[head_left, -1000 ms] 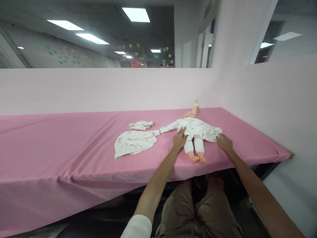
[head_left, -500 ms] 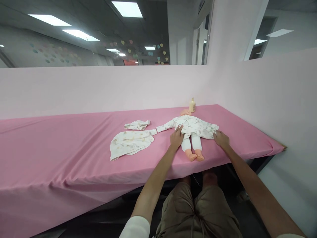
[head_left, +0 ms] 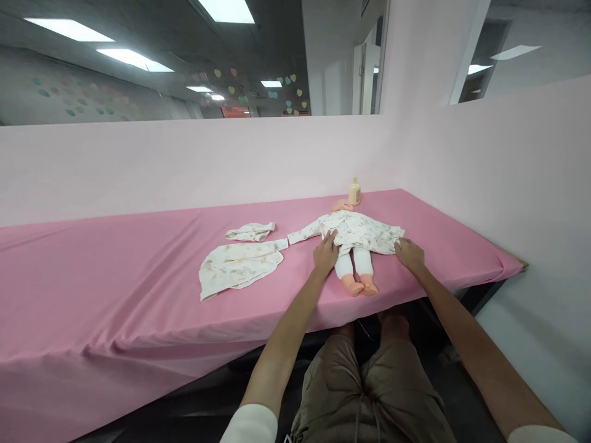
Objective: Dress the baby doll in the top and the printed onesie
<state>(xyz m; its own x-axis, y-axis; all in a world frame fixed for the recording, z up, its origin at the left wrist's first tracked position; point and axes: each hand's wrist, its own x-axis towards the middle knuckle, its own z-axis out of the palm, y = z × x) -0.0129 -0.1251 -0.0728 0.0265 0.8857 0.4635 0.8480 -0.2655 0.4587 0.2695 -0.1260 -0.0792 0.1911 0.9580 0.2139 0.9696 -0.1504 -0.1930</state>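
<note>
A baby doll (head_left: 359, 284) lies on its back, feet towards me, in white leggings. A white printed baby shirt (head_left: 360, 232) is spread over its torso, one sleeve out to the left, the other side fanned out to the right. My left hand (head_left: 325, 253) is at the shirt's left front, fingers closed on the cloth by the doll's waist. At the far right edge of the shirt, my right hand (head_left: 410, 255) pinches the fabric between thumb and fingers. The doll's head (head_left: 342, 205) shows only partly beyond the collar.
Left of the doll lies another small printed garment (head_left: 242, 264), spread flat, with a folded cloth piece (head_left: 252, 232) behind it. A pale yellow pump bottle (head_left: 354, 192) stands near the wall behind the doll. The pink-covered table (head_left: 138, 264) meets walls behind and at the right.
The whole view has shifted slightly as the head moved. Both hands keep their places on the shirt; the doll and garments look unchanged.
</note>
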